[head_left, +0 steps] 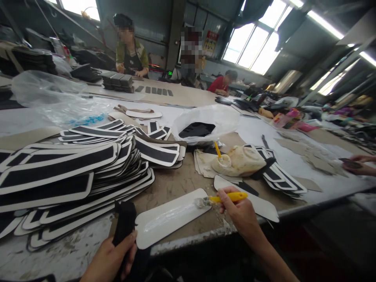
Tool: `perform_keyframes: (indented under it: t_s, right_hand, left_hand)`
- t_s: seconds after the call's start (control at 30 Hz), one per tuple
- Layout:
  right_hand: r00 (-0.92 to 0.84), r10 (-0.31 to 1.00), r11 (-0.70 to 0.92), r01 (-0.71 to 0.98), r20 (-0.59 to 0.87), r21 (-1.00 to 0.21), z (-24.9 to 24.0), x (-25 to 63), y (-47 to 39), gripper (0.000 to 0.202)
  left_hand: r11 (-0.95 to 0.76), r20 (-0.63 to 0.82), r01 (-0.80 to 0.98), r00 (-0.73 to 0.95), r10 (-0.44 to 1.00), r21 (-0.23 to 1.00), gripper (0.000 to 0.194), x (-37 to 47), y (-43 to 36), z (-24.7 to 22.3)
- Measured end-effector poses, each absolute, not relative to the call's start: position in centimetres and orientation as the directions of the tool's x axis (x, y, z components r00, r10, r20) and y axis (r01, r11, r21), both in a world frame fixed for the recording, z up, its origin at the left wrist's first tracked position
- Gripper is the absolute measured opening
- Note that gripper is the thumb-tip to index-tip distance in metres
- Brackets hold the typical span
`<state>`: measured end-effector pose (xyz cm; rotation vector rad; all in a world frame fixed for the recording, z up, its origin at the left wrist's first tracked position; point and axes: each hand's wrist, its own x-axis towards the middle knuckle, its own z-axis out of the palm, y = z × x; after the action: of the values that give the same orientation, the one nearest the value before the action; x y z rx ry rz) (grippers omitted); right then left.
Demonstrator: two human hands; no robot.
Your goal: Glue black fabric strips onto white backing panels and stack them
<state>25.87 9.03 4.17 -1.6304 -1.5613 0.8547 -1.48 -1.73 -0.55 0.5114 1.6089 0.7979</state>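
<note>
My right hand [237, 209] grips the yellow handle of a glue brush [227, 197]. The bristles rest on the right part of a white rounded panel [172, 219], where a shiny wet streak runs along its surface. At the panel's left end, my left hand [116, 254] is closed around a black strip of material [125, 221], its thumb at the panel's edge. Behind my right hand lies another white panel [258, 205]. A cut-open plastic jug [242, 161], smeared with glue, stands beyond, with a second yellow handle [217, 149] sticking out.
Large stacks of white-bordered black panels [67, 164] fill the left side. A smaller stack [282, 178] lies right of the jug. Behind are a plastic bag [205, 121] with black pieces and a clear bag [53, 94]. A co-worker's hand [357, 162] shows at right; other people sit farther back.
</note>
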Motion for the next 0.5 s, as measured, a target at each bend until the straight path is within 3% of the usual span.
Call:
perform_keyframes:
  t_s: [0.33,0.5]
  right_hand:
    - [0.077,0.983,0.084,0.617,0.166,-0.782,6.0,27.1,8.9,0.026]
    - [-0.033,0.994,0.105,0.417,0.101,-0.903,5.9,23.9,7.7,0.026]
  left_hand:
    - [0.633,-0.637,-0.094,-0.205,0.743,0.768,0.049,-1.6,-1.7,-0.6]
    - [0.614,-0.614,-0.067,-0.198,0.764,0.786,0.048,-1.5,-1.6,-0.2]
